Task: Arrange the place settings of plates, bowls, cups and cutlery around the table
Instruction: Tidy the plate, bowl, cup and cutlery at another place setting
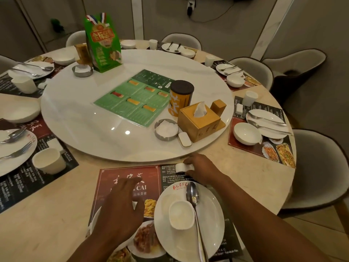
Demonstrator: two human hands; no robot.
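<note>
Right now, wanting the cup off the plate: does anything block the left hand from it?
Nothing visible. Only bare plate lies between the left hand and the cup; the spoon is on the cup's far side.

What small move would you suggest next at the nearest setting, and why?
Probably release the small white packet, which the right hand holds at the placemat's far edge: the setting to the right has such a packet lying beside its cup.
</note>
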